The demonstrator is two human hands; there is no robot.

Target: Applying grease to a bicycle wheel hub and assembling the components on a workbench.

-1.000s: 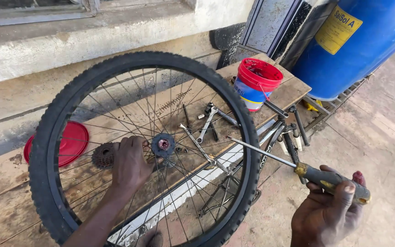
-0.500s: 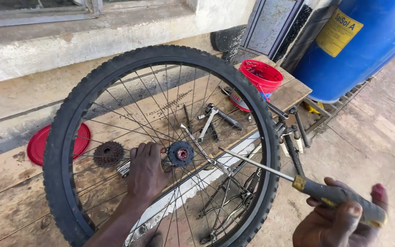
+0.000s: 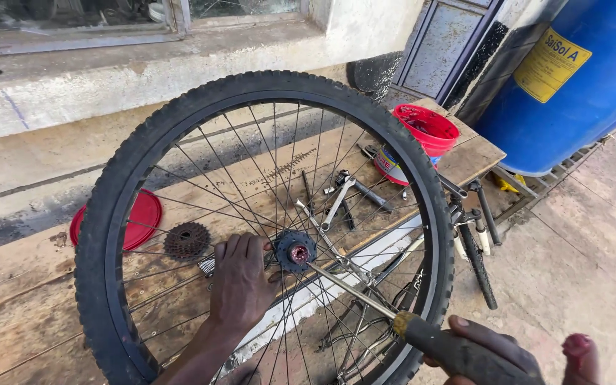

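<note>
The bicycle wheel (image 3: 265, 214) is standing upright over the wooden bench (image 3: 30, 314), its hub (image 3: 295, 252) sitting just beside the left hand's fingertips. The left hand (image 3: 240, 281) is pressing flat through the spokes, fingers extended, gripping nothing. The right hand (image 3: 497, 353) is clenching the handle of a long screwdriver (image 3: 365, 296), whose tip is touching the hub. Beyond the left fingers a rusty sprocket cluster (image 3: 187, 240) and red lid (image 3: 140, 217) are lying; farther off, a red bucket (image 3: 422, 135) is sitting.
</note>
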